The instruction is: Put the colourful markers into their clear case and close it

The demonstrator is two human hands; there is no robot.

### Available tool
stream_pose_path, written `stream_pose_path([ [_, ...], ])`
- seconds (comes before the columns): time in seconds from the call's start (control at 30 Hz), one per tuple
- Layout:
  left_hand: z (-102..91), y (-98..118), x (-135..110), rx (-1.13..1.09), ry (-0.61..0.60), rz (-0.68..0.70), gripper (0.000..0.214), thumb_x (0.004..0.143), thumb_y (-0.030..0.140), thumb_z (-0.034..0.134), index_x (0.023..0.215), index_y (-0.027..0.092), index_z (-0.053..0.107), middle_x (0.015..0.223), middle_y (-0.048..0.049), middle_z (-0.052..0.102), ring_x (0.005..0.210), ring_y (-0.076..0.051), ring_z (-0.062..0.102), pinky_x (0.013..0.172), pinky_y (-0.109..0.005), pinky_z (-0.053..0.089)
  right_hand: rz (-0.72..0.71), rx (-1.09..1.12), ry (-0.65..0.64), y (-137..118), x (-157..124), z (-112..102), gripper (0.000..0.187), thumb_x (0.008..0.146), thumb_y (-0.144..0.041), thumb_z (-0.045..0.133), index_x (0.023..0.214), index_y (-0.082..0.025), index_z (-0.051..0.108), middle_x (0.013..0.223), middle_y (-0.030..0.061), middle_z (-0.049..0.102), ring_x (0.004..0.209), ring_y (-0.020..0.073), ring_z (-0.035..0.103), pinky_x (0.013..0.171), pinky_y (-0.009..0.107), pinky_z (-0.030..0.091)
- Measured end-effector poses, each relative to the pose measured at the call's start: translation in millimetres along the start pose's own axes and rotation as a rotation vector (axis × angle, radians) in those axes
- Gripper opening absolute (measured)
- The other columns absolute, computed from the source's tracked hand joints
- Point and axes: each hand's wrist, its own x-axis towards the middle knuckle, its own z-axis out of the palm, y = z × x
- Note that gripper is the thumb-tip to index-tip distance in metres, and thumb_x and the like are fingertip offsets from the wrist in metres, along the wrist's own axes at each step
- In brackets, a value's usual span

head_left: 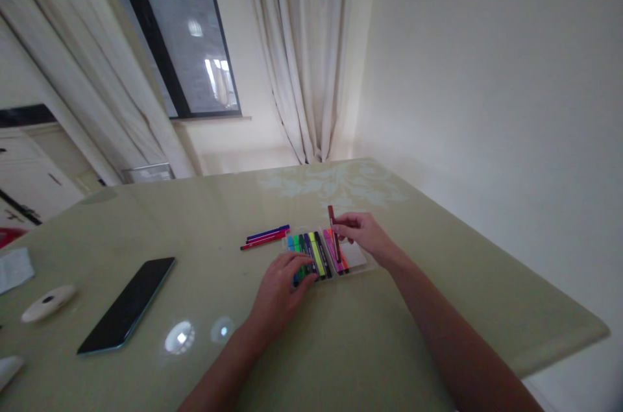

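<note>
Between thumb and fingers my right hand [363, 230] pinches a dark red marker pen [333, 233], held nearly upright above the right half of an open clear plastic case [372, 264]. Pink and orange markers [343, 259] lie in that half, beside a white area. In the left half several markers lie side by side, among them a yellow marker [317, 255] and a black one [322, 256]. My left hand [285, 272] rests over the near left part of the case, fingers spread across the markers there and partly hiding them.
Several loose markers [265, 240], blue, pink and red, lie just left of the case. Farther left are a black phone [127, 305], a white oval object [48, 303] and a white paper [15, 269]. The glossy table [209, 217] reaches toward a curtain, with a wall on the right.
</note>
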Motion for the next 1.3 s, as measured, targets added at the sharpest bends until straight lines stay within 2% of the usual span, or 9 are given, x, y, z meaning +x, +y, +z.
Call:
stream_pose_path([
  [0.1, 6.4, -4.4, -4.9, 0.230, -0.086, 0.104, 0.041, 0.090, 0.033, 0.069, 0.131, 0.028, 0.065, 0.144, -0.0068, 0.060, 0.133, -0.031, 0.054, 0.113, -0.054, 0.042, 0.146, -0.102, 0.039, 7.4, 2.9, -24.4, 0.022, 0.077, -0.030, 0.077, 0.092, -0.013, 0.076, 0.077, 0.0057, 0.076, 0.066, 0.0149, 0.066, 0.055, 0.023, 0.043],
  [0.17, 9.1, -7.2, -6.4, 0.293, -0.134, 0.113, 0.043, 0.093, 0.033, 0.066, 0.135, 0.029, 0.062, 0.148, -0.0062, 0.057, 0.135, -0.029, 0.053, 0.114, -0.053, 0.042, 0.220, -0.130, 0.025, 13.2, 2.9, -30.2, 0.020, 0.078, -0.028, 0.078, 0.091, -0.013, 0.076, 0.076, 0.0060, 0.077, 0.067, 0.0155, 0.068, 0.055, 0.022, 0.044],
  [0.47, 6.9, -10.3, -4.4, 0.380, -0.185, 0.125, 0.039, 0.098, 0.033, 0.059, 0.136, 0.029, 0.062, 0.149, -0.0041, 0.057, 0.136, -0.026, 0.054, 0.115, -0.049, 0.044, 0.268, -0.272, 0.022, 30.5, 5.5, -10.2, 0.009, 0.075, -0.013, 0.080, 0.077, -0.013, 0.071, 0.067, 0.0051, 0.074, 0.057, 0.0143, 0.068, 0.053, 0.021, 0.052],
  [0.73, 8.1, -6.8, -4.6, 0.346, -0.180, 0.114, 0.038, 0.097, 0.035, 0.059, 0.135, 0.030, 0.063, 0.147, -0.0040, 0.059, 0.135, -0.026, 0.055, 0.114, -0.049, 0.045, 0.311, -0.371, 0.031, 22.8, 3.5, -5.2, 0.020, 0.079, -0.010, 0.076, 0.064, -0.015, 0.063, 0.048, -0.0012, 0.063, 0.040, 0.0087, 0.056, 0.040, 0.016, 0.042],
  [0.83, 2.4, -11.8, -0.3, 0.266, -0.123, 0.109, 0.037, 0.101, 0.038, 0.051, 0.134, 0.027, 0.063, 0.142, -0.0049, 0.063, 0.131, -0.024, 0.058, 0.112, -0.045, 0.046, 0.304, -0.356, 0.018, 22.4, 2.8, -5.4, 0.020, 0.081, -0.011, 0.074, 0.064, -0.015, 0.063, 0.049, -0.0007, 0.064, 0.040, 0.0084, 0.056, 0.039, 0.016, 0.043],
  [0.93, -11.5, -24.7, 5.3, 0.285, 0.047, 0.044, 0.035, 0.104, 0.032, 0.042, 0.127, 0.024, 0.066, 0.131, -0.0067, 0.069, 0.123, -0.023, 0.061, 0.108, -0.044, 0.048, 0.289, -0.354, 0.015, 23.2, 2.1, -6.0, 0.020, 0.080, -0.013, 0.074, 0.064, -0.015, 0.063, 0.051, -0.0003, 0.065, 0.042, 0.0087, 0.058, 0.040, 0.015, 0.044],
  [1.03, -29.0, -40.4, 7.4, 0.521, 0.165, -0.107, 0.037, 0.100, 0.022, 0.041, 0.128, 0.020, 0.065, 0.131, -0.0107, 0.067, 0.121, -0.029, 0.058, 0.105, -0.051, 0.047, 0.274, -0.347, 0.017, 23.0, 1.5, -5.9, 0.020, 0.082, -0.017, 0.072, 0.063, -0.016, 0.062, 0.053, 0.0007, 0.066, 0.043, 0.0104, 0.059, 0.040, 0.017, 0.045],
  [1.17, -45.0, -51.8, 5.3, 0.750, 0.125, -0.255, 0.037, 0.099, 0.021, 0.042, 0.130, 0.020, 0.062, 0.127, -0.0129, 0.066, 0.114, -0.032, 0.058, 0.096, -0.049, 0.047, 0.221, -0.387, 0.038, 22.1, 1.1, -5.8, 0.026, 0.085, -0.027, 0.068, 0.062, -0.017, 0.063, 0.053, 0.0015, 0.066, 0.042, 0.0108, 0.056, 0.040, 0.019, 0.043],
  [1.3, -51.1, -51.3, 4.1, 0.831, 0.092, -0.324, 0.029, 0.100, 0.027, 0.043, 0.111, 0.020, 0.069, 0.115, -0.0122, 0.068, 0.108, -0.032, 0.058, 0.089, -0.045, 0.047, 0.173, -0.491, 0.081, 22.1, 2.4, -7.6, 0.024, 0.087, -0.030, 0.066, 0.066, -0.018, 0.067, 0.057, 0.0026, 0.068, 0.043, 0.0112, 0.057, 0.044, 0.021, 0.041],
])
